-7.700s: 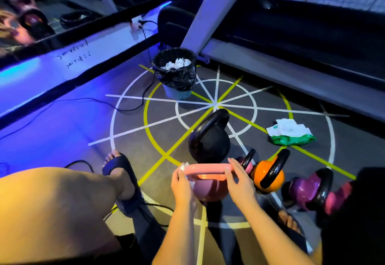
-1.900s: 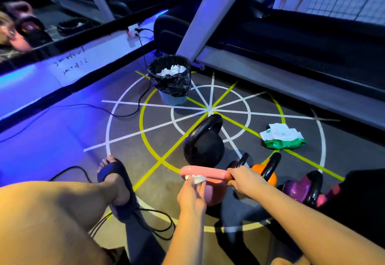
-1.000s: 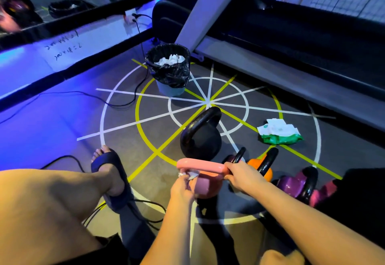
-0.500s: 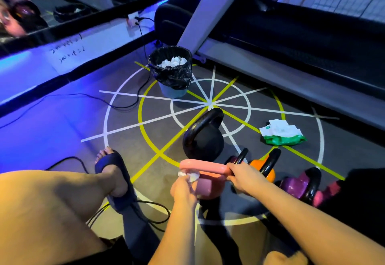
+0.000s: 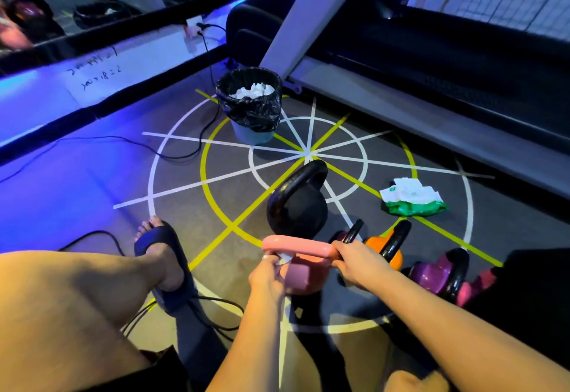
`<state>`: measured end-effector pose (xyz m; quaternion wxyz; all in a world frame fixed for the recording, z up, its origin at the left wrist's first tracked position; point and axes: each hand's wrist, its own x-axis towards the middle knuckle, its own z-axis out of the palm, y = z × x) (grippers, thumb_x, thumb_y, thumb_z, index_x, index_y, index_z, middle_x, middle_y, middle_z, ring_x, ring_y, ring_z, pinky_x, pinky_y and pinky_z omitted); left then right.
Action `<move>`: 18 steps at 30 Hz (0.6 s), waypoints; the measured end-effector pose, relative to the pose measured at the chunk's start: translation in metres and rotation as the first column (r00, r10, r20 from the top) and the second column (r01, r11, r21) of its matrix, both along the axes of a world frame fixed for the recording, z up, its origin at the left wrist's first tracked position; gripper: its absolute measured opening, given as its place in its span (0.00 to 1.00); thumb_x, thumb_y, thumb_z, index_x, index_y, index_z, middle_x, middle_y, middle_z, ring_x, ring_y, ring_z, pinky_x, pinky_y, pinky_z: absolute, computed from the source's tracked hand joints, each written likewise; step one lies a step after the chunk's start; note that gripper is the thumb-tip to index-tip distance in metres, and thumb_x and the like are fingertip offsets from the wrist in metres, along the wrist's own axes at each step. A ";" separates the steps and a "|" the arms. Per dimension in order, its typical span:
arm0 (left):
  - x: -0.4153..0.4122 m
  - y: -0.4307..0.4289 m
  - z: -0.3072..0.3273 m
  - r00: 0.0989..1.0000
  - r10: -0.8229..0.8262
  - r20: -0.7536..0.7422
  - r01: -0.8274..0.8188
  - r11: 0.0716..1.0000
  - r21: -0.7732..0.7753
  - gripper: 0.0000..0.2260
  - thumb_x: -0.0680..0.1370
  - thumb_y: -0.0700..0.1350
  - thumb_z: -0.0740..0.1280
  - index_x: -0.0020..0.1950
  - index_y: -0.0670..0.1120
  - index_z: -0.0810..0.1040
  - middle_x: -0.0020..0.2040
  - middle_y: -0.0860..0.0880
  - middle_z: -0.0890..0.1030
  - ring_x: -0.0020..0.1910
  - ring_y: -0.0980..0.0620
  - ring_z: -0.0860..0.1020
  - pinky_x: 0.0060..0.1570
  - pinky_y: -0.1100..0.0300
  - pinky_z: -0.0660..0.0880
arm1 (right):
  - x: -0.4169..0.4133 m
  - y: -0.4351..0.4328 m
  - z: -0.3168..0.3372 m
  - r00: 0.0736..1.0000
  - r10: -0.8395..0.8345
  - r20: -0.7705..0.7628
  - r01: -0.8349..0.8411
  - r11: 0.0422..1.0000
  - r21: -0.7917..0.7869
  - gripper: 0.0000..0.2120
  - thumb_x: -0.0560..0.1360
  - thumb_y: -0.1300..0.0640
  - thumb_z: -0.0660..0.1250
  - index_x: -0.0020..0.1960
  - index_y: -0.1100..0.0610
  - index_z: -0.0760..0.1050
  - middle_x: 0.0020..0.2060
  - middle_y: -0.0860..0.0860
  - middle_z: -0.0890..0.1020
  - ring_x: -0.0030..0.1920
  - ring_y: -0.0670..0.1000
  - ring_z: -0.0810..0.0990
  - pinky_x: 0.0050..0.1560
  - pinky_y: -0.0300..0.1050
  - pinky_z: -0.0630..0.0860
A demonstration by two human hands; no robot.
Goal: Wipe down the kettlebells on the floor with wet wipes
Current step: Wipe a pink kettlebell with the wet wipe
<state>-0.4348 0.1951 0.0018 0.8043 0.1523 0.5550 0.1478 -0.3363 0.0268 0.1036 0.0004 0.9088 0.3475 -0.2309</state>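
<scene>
The right hand [image 5: 357, 265] grips the pink rounded kettlebell's [image 5: 303, 280] handle. The left hand [image 5: 266, 274] pinches a crumpled white wet wipe [image 5: 285, 258] under that handle's left end.

Item: head view, single (worn by the person, wide-angle). The scene is being looked at from above, forward and steeply down onto the floor [image 5: 185, 216]. The left hand [image 5: 266, 277], right hand [image 5: 359, 268] and pink kettlebell [image 5: 303, 279] are being framed close, just below centre; the bin [image 5: 251, 115] and treadmill [image 5: 431, 61] are being shown farther off, towards the top edge.
</scene>
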 end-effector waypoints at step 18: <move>-0.020 0.016 0.095 0.964 0.248 0.095 -0.265 0.883 0.388 0.05 0.79 0.37 0.66 0.47 0.46 0.75 0.44 0.41 0.83 0.37 0.48 0.80 0.33 0.61 0.76 | 0.002 0.010 0.017 0.999 -0.019 -0.047 0.017 0.998 -0.054 0.13 0.77 0.48 0.68 0.61 0.48 0.80 0.54 0.56 0.82 0.57 0.61 0.80 0.56 0.51 0.78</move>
